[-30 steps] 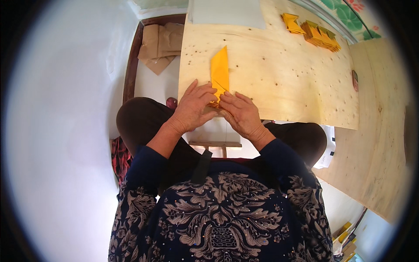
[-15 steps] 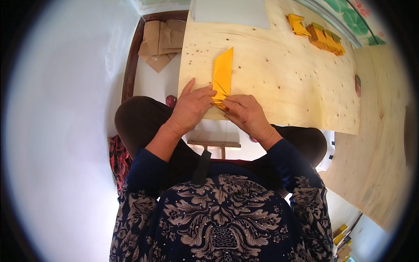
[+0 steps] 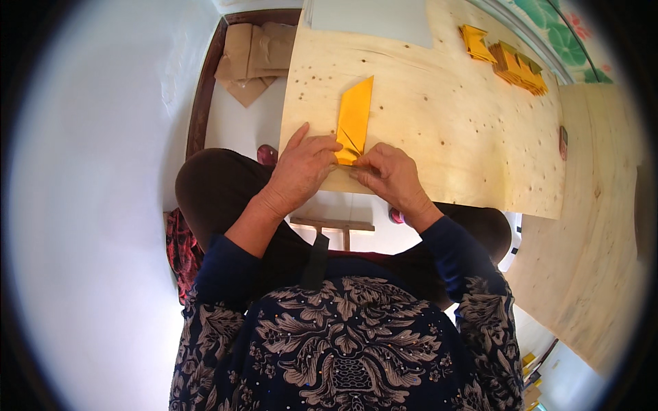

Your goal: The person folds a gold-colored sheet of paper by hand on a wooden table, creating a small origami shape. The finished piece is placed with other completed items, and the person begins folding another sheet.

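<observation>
A strip of folded yellow paper (image 3: 354, 113) lies on the wooden board near its front edge. Its far end is cut to a slanted point, and creases cross its near end. My left hand (image 3: 301, 168) holds the near end from the left, fingertips on the paper and thumb raised apart. From the right, my right hand (image 3: 392, 175) pinches the near right corner between thumb and fingers. The lowest edge of the paper is partly hidden by my fingertips.
Several folded yellow paper pieces (image 3: 519, 68) lie at the board's far right, with a smaller one (image 3: 475, 42) beside them. Grey sheets (image 3: 370, 19) lie at the far edge. Brown paper (image 3: 257, 58) is on the floor left of the wooden board (image 3: 445, 151).
The paper's near end looks flatter, its bunched folds now lying lower. My right hand has shifted slightly down and right along its near edge; my left hand stays nearly in place.
</observation>
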Demonstrator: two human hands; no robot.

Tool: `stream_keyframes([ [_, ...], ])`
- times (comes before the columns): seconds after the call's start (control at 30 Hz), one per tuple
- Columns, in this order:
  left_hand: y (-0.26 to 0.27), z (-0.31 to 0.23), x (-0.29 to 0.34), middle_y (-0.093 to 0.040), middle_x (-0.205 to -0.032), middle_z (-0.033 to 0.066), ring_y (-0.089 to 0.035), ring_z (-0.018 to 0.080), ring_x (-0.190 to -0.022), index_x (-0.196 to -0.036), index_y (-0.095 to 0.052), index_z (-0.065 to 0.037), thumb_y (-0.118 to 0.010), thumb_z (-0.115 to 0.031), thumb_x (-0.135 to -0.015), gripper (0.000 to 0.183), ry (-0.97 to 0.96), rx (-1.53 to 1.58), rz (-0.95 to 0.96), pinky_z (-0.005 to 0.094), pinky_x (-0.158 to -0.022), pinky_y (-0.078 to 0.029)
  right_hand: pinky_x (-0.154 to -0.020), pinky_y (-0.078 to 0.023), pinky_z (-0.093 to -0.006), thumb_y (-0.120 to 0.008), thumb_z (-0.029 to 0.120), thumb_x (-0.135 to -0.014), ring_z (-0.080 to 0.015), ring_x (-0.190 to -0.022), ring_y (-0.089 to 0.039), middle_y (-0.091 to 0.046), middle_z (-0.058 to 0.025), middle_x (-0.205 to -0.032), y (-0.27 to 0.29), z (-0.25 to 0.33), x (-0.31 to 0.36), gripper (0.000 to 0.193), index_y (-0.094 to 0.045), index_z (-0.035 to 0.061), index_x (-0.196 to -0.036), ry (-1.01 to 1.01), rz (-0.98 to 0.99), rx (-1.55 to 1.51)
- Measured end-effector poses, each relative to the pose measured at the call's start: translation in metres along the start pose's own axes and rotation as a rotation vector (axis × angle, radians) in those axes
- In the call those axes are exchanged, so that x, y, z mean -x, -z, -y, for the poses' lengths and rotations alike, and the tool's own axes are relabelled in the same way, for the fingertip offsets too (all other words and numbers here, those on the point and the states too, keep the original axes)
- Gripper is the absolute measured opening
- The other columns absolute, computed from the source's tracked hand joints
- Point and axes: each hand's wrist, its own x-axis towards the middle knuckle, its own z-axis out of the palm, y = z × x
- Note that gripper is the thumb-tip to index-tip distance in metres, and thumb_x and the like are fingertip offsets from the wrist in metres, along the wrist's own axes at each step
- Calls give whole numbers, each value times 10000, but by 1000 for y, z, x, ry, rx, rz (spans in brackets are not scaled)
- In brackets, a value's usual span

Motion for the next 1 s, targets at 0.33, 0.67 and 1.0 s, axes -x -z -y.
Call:
stream_keyframes([
  [0.33, 13, -36, 35, -643, -1120, 88, -591, 284, -1078, -1058, -678, -77, -742, -100, -767, 300, 310, 36, -362, 428, -1010, -399, -610, -482, -415, -704, 338, -861, -307, -688, -618, -614, -101, -750, -2, 6, -13, 256, -705, 84, -824, -188, 66, 61],
  [0.67, 14, -22, 8, -634, -936, 46, -582, 258, -967, -989, -703, -111, -796, -152, -708, 299, 339, 109, -210, 391, -859, -396, -613, -479, -415, -716, 293, -850, -307, -707, -607, -584, -98, -754, -2, 4, -10, 216, -683, 81, -828, -122, 78, 123],
  [1.0, 6, -18, -3, -627, -858, 9, -585, 215, -886, -888, -735, -139, -798, -152, -715, 185, 206, 67, -111, 376, -820, -378, -625, -493, -411, -751, 228, -810, -297, -712, -609, -581, -91, -766, -5, 3, -4, 170, -701, 84, -885, -30, 5, 92],
])
